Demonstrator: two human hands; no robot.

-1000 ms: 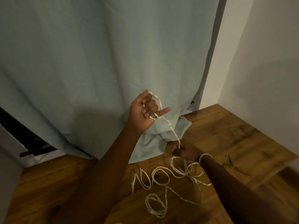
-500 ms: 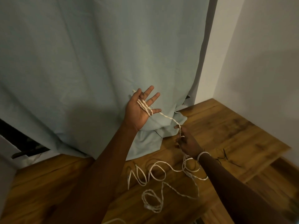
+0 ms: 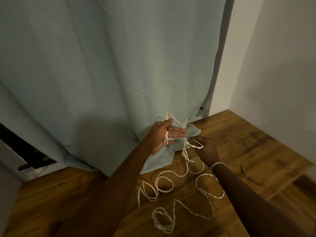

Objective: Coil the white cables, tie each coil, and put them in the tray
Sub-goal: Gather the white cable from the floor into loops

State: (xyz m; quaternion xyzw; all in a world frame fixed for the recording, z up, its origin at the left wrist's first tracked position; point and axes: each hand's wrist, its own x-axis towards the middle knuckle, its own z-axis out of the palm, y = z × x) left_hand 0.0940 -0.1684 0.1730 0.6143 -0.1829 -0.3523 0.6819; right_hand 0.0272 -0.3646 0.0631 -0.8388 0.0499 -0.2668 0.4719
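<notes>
A long white twisted cable [image 3: 164, 183] lies in loose loops on the wooden floor. Part of it is wound around my left hand [image 3: 162, 134], whose fingers are stretched out flat with loops across the palm and one loop standing above the thumb. My right hand [image 3: 205, 147] is just right of it, pinching the cable between its fingertips, with the strand hanging down to the floor. A white band circles my right wrist. No tray is in view.
A pale blue curtain [image 3: 111, 74] hangs behind my hands and bunches on the wooden floor [image 3: 239, 146]. White walls [image 3: 277, 65] form a corner at the right. A thin dark tie [image 3: 244, 175] lies on the floor to the right.
My left hand went from curled around the coil to fingers spread flat. My right hand rose from the floor to beside the left fingertips, bringing more cable up.
</notes>
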